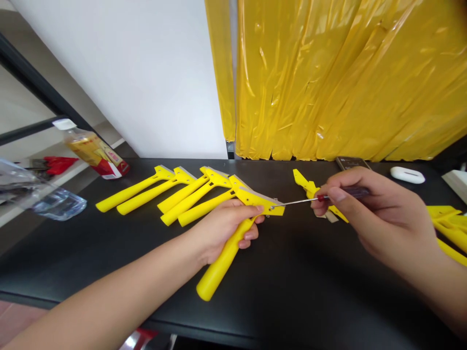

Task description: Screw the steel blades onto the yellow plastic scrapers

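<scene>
My left hand (233, 223) is closed around a yellow scraper (222, 265), gripping it where the round handle meets the wide head. The thumb presses on the head's face. In my right hand (372, 209) is a screwdriver (295, 201) with a thin metal shaft and a dark red handle. Its tip touches a screw on the scraper's head. To the left lie several more yellow scrapers (134, 192) in a row, their heads pointing away from me. Behind my right fingers sits a loose yellow part (304, 182), partly hidden.
On the black table (310, 287) stand a drink bottle (95, 150) and a clear bottle (58, 201) at left. A white case (407, 175) and a dark flat box (352, 164) lie at the back right. More yellow handles (452, 228) are at far right. Yellow plastic film (310, 78) hangs behind.
</scene>
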`<state>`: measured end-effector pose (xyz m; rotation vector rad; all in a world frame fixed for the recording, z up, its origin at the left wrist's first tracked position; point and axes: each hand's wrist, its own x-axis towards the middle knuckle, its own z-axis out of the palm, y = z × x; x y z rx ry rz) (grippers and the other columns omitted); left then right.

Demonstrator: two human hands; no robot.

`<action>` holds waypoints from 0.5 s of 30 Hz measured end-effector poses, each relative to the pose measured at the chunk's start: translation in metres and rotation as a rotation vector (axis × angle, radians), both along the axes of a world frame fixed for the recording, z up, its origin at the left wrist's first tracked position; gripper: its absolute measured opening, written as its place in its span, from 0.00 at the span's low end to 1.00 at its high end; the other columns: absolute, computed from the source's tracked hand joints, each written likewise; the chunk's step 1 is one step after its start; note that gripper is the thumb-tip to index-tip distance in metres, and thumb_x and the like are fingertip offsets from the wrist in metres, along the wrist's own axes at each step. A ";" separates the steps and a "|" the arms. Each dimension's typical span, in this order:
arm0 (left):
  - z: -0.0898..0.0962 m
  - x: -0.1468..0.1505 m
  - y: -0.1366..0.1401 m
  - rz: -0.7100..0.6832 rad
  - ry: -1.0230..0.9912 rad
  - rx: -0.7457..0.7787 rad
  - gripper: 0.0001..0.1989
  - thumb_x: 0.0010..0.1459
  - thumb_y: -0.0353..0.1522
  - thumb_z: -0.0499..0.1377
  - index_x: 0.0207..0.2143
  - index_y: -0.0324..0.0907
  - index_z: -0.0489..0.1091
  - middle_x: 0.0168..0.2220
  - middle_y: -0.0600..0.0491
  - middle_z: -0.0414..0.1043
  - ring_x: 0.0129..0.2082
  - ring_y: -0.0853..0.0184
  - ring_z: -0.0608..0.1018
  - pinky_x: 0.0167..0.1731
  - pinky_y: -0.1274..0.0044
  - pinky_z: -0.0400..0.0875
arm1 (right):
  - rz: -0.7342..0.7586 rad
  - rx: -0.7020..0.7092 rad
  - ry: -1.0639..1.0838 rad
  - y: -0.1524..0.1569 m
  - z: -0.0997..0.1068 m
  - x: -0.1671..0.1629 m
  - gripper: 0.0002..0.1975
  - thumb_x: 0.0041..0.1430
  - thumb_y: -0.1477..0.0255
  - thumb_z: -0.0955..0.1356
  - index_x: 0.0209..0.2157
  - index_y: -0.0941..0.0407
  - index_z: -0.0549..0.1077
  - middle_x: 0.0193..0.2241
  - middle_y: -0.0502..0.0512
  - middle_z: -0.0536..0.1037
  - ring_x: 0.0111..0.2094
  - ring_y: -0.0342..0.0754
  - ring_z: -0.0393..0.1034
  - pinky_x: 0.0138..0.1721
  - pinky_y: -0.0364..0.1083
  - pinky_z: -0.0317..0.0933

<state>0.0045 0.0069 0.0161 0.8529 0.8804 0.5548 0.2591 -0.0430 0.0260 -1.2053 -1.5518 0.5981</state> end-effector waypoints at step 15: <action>0.001 0.001 -0.001 -0.045 -0.015 -0.011 0.10 0.64 0.35 0.68 0.37 0.40 0.71 0.25 0.58 0.67 0.18 0.76 0.64 0.18 0.82 0.54 | 0.023 -0.040 -0.028 0.002 -0.005 0.006 0.08 0.71 0.60 0.73 0.41 0.49 0.79 0.35 0.52 0.84 0.35 0.47 0.81 0.36 0.45 0.74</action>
